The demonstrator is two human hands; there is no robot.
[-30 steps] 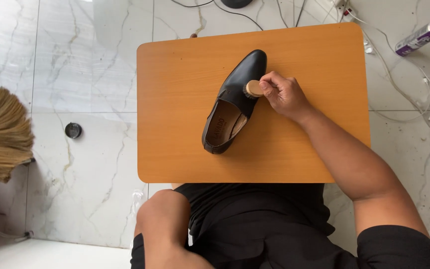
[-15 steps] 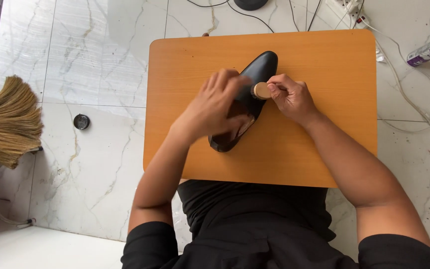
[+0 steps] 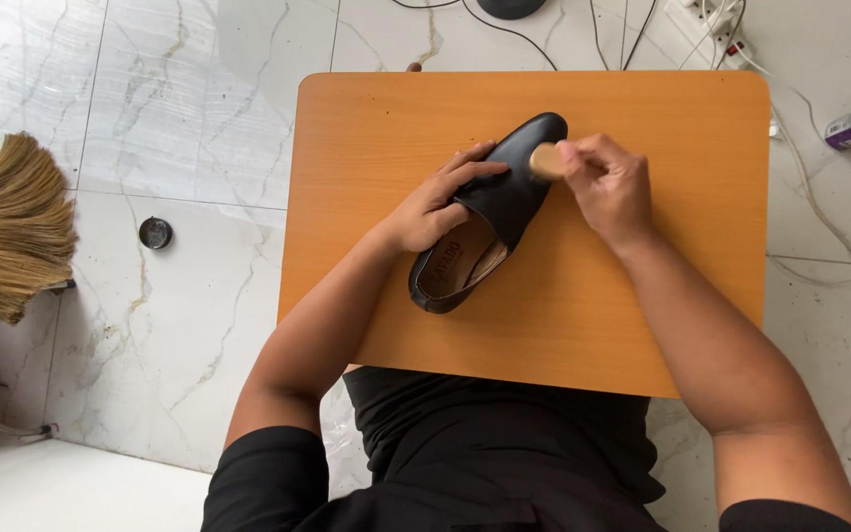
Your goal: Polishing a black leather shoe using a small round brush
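Lying near the middle of the orange wooden table (image 3: 701, 325), the black leather shoe (image 3: 504, 197) runs its long axis on a diagonal, toe pointing toward one o'clock and heel opening toward seven o'clock. The left hand (image 3: 430, 207) rests on the shoe's nine o'clock flank, fingers spread and laid across the upper beside the opening, pressing rather than clasping. The right hand (image 3: 608, 182) is curled closed around a small round wooden-backed brush (image 3: 545, 160), which touches the toe at its three o'clock side. On the marble floor, a straw broom (image 3: 7, 232) lies far off at nine o'clock, a small round tin (image 3: 155, 232) between it and the table, and white cables (image 3: 819, 207) trail at two o'clock.
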